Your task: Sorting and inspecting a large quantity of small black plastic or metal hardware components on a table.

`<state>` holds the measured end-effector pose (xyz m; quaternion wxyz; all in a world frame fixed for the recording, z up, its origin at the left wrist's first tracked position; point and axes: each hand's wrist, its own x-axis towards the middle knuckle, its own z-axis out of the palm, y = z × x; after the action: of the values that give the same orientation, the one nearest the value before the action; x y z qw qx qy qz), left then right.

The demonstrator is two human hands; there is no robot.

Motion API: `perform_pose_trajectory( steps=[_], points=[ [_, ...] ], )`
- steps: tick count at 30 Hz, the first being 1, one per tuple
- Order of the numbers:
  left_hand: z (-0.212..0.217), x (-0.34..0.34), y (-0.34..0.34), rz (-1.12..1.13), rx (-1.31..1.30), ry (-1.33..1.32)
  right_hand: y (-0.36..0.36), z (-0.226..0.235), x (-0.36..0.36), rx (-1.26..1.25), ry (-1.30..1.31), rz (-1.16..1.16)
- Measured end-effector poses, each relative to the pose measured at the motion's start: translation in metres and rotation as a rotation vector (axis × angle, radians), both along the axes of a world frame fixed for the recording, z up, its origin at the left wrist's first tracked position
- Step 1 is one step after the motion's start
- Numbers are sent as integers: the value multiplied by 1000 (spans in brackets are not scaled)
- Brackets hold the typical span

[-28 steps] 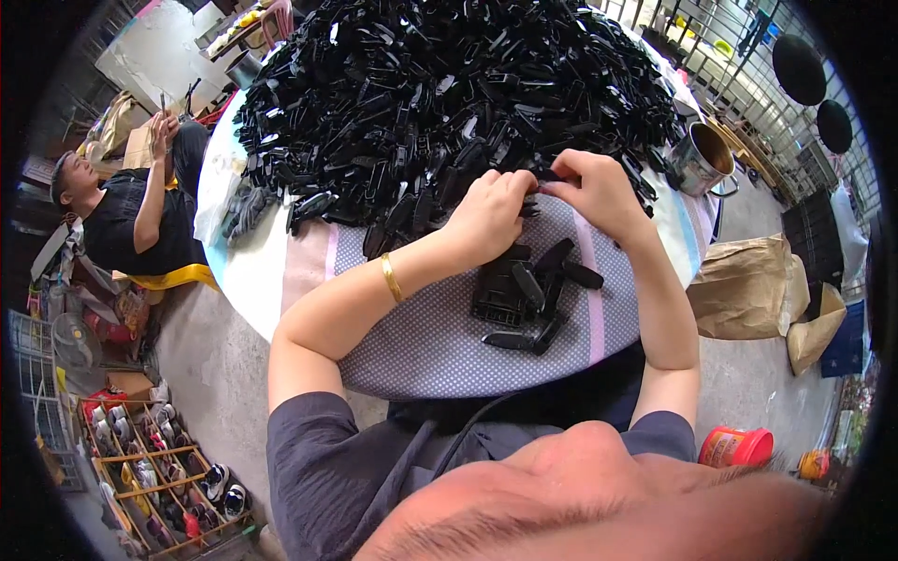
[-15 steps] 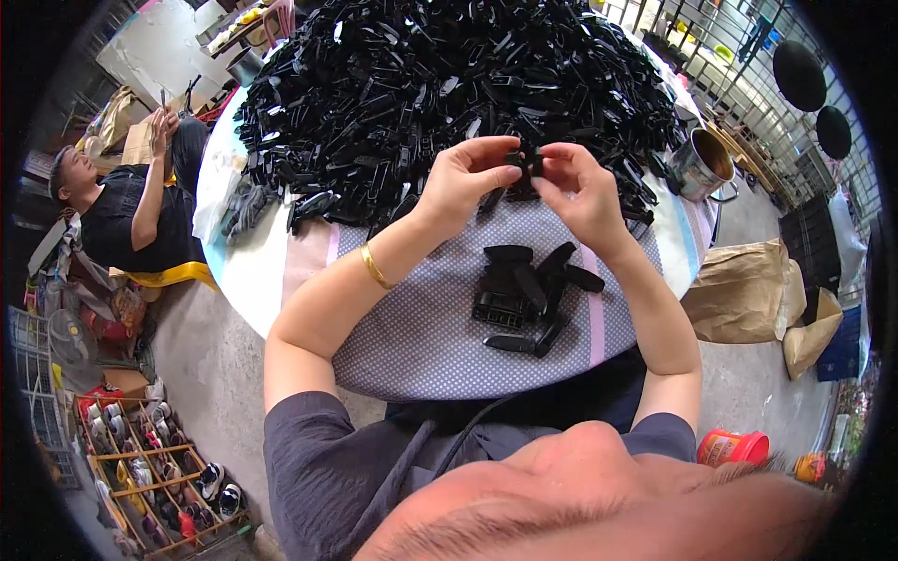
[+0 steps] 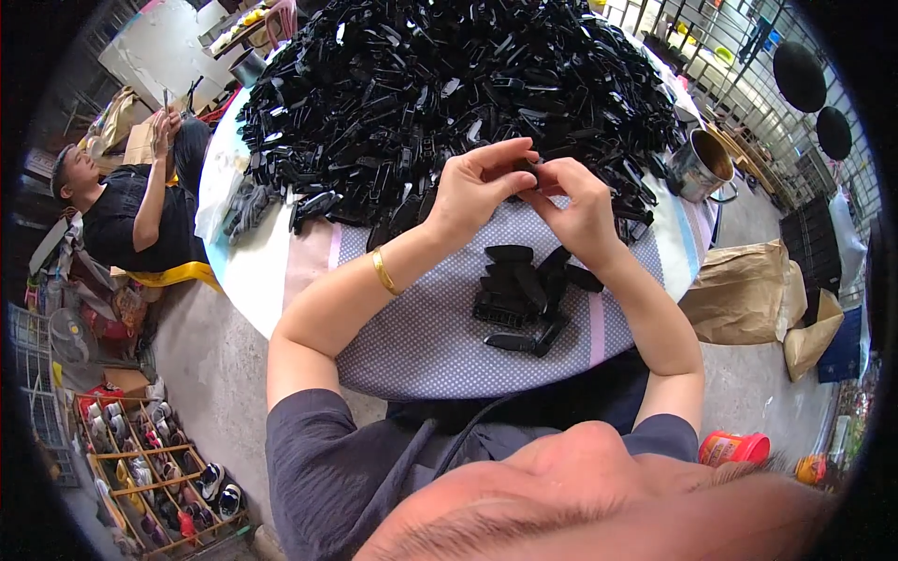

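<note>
At the near edge of a big heap of black plastic pieces (image 3: pixel 449 84), my two hands meet at the fingertips. My left hand (image 3: pixel 475 190) is closed in a pinch, thumb and forefinger on a small black plastic piece (image 3: pixel 530 168). Thumb and fingers of my right hand (image 3: pixel 580 208) press on the same piece from the other side. Most of it is hidden by the fingers, so its exact shape cannot be made out. Between my forearms, a small pile of black plastic pieces (image 3: pixel 524 294) lies on the dotted tablecloth (image 3: pixel 421 327).
Dark gloves (image 3: pixel 248 213) lie at the table's left. A metal can (image 3: pixel 700 166) stands at its right edge. Brown paper sacks (image 3: pixel 744 292) and a red bucket (image 3: pixel 734 448) are on the floor to the right. Another person (image 3: pixel 131 206) reclines at left, above a shoe rack (image 3: pixel 159 472).
My hands have come closer together. The fingertips, which were slightly apart, now meet around the small black piece. The small pile below has not moved.
</note>
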<state>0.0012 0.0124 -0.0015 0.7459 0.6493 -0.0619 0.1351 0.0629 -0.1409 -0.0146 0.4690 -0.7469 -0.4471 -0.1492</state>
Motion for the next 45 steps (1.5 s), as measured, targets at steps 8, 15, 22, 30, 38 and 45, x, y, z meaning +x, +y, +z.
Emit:
perform_pose_trajectory(
  steps=[8,15,22,30,38,45],
  points=[
    [4,1,6,-135,-51,15,1,0,3,9,484,203],
    [5,-2,9,-178,71,-23,0,2,-7,-1,86,86],
    [2,0,13,-298,450,199,-44,26,-8,-526,-23,-138],
    [-16,5,-3,-141,873,-147,-94,-4,-2,-759,-19,-433],
    [-36,12,1,142,1342,-188,-24,-7,29,-519,-185,-156],
    [-11,7,15,227,733,26,-2,34,47,-293,106,-32]
  ],
)
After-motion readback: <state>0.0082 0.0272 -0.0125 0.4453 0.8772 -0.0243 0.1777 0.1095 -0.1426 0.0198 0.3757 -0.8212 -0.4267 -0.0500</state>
